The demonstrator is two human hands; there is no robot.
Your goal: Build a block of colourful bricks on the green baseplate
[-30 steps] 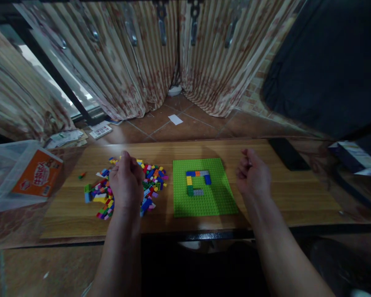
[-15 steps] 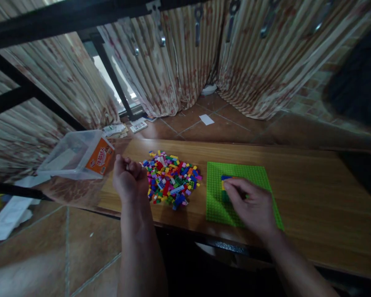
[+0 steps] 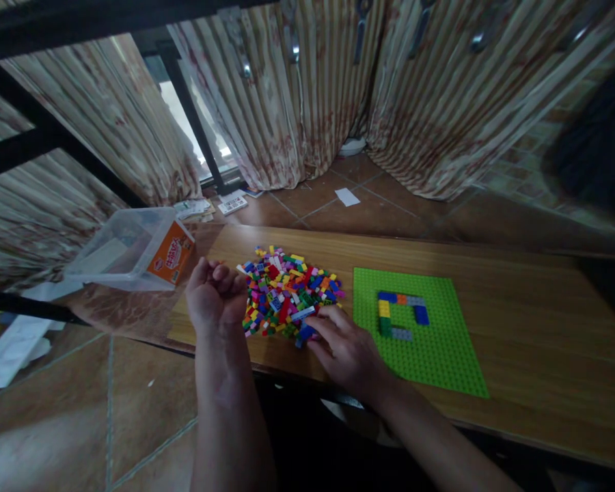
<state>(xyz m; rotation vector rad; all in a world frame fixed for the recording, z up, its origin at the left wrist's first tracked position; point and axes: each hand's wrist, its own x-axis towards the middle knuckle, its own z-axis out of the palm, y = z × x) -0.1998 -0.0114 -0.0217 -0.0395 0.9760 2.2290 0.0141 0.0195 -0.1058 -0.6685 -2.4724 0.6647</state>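
Observation:
My right hand [image 3: 349, 352] reaches over the near right edge of a pile of small building bricks [image 3: 287, 287]. Its thumb and forefinger are apart, beside a blue brick [image 3: 306, 333]; any contact is too unclear to tell. My left hand [image 3: 216, 294] hovers at the left side of the pile, palm up with fingers curled in. What it holds, if anything, is hidden. On the green baseplate [image 3: 430, 369], blue, orange, grey, yellow and green bricks form a partly open rectangular outline [image 3: 384, 309].
A clear plastic box [image 3: 128, 277] with an orange label lies on its side left of the pile. The wooden table [image 3: 533, 328] carries pile and baseplate. Papers [image 3: 233, 202] lie on the tiled floor beyond, before striped curtains [image 3: 318, 102]. A dark metal bar crosses above.
My right hand has moved left from the bricks on the baseplate to the pile, uncovering the brick outline. My left hand stays curled in nearly the same place. The view has shifted slightly.

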